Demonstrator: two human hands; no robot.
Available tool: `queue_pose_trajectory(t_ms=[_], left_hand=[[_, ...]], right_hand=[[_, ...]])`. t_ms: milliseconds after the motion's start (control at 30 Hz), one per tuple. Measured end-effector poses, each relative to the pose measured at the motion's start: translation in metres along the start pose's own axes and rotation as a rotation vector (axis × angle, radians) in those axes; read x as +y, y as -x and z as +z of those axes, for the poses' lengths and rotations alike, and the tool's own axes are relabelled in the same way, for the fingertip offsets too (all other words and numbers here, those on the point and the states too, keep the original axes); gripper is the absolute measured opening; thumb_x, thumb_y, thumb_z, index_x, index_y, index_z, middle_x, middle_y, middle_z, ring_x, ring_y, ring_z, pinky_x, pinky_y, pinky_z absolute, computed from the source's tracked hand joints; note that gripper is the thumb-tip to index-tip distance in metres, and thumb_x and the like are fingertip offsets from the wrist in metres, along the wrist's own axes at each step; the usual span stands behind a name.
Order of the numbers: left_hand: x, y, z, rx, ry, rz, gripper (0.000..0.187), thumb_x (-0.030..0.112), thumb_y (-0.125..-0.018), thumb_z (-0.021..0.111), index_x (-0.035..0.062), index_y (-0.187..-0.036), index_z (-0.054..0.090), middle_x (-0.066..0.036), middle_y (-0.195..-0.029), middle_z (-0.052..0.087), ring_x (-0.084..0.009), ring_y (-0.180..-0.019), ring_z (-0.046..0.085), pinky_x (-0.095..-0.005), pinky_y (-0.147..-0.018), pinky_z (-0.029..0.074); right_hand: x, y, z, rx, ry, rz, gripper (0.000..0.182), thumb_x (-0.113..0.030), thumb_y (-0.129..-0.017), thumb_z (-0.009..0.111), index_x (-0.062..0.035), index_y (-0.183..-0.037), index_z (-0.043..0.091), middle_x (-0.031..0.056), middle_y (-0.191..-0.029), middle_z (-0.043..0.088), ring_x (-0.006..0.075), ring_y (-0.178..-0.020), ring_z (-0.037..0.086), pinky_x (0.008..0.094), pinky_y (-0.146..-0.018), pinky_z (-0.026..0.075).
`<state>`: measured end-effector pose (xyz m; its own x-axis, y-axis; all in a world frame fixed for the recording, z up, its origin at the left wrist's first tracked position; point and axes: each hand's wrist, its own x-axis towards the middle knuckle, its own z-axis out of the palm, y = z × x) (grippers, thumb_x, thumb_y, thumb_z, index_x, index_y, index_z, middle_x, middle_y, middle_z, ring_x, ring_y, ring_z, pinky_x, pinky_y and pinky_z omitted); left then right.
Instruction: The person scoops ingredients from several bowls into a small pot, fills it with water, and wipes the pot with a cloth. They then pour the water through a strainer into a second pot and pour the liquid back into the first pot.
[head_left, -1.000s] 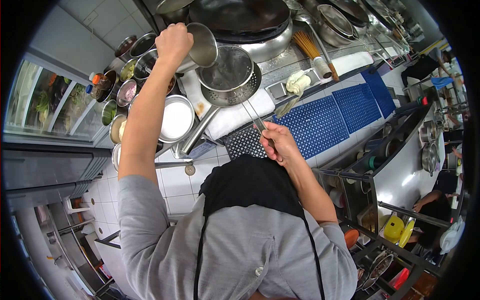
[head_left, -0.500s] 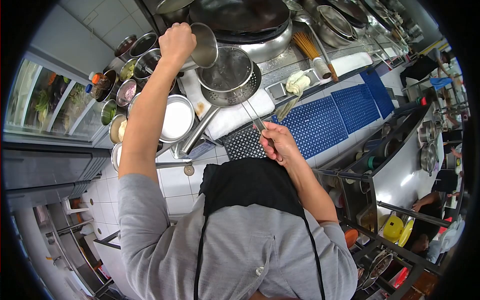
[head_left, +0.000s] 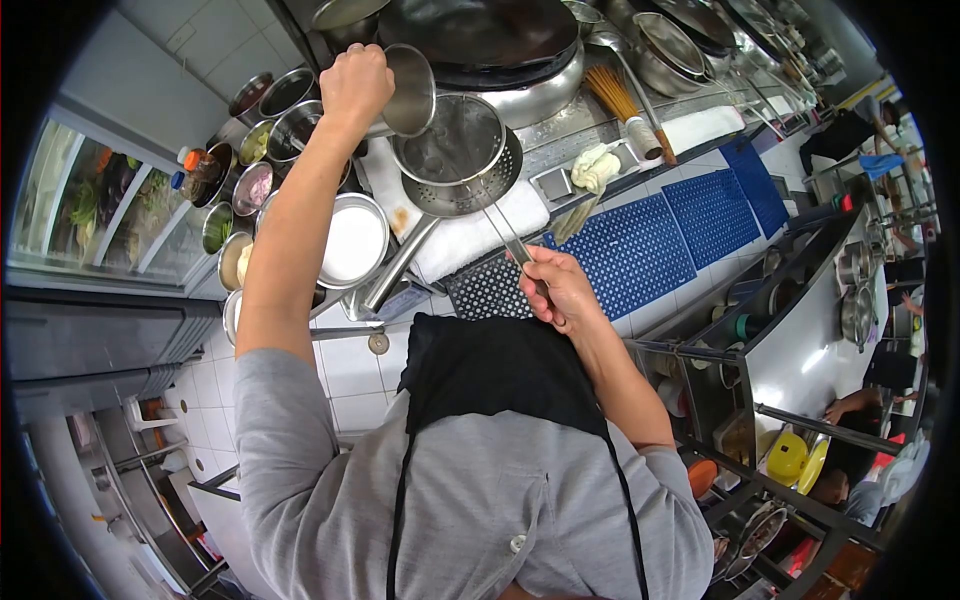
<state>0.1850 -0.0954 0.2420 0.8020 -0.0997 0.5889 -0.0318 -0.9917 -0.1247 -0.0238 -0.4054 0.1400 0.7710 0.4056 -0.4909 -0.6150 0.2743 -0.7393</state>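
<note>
My left hand (head_left: 357, 85) is closed in a fist at the side of a metal pot (head_left: 411, 92), which is tilted towards a round mesh strainer (head_left: 450, 140). How the fingers hold the pot is hidden behind the hand. My right hand (head_left: 558, 287) is wrapped round the strainer's long handle. Under the strainer's mesh sits a perforated metal ladle (head_left: 508, 172), its thick handle slanting down to the left across a white towel (head_left: 470, 245). Beside that handle stands a bowl of white contents (head_left: 354, 238).
Small metal containers of ingredients crowd the left, near sauce bottles (head_left: 200, 165). A large dark wok (head_left: 480, 40) lies behind the strainer. Rightward are a bamboo brush (head_left: 615, 100), a crumpled pale cloth (head_left: 595, 168) and blue floor mats (head_left: 625, 245). Other people show at far right.
Both hands, the pot and the strainer stay almost where they were. The look inside the strainer's mesh has altered slightly, with a greyer, hazier patch.
</note>
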Motion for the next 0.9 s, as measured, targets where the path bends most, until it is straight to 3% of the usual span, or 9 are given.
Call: queue_pose_trajectory(t_ms=[900], left_hand=[[0.016, 0.002, -0.006, 0.012, -0.047, 0.136, 0.018, 0.016, -0.080, 0.067, 0.0021, -0.091, 0.065, -0.014, -0.100, 0.067, -0.0295, -0.092, 0.069, -0.0427, -0.068, 0.061]], right_hand=[[0.000, 0.004, -0.004, 0.002, -0.004, -0.004, 0.025, -0.008, -0.098, 0.048, -0.0002, -0.118, 0.060, 0.0017, -0.062, 0.054, 0.0060, -0.037, 0.043, 0.0212, -0.029, 0.031]])
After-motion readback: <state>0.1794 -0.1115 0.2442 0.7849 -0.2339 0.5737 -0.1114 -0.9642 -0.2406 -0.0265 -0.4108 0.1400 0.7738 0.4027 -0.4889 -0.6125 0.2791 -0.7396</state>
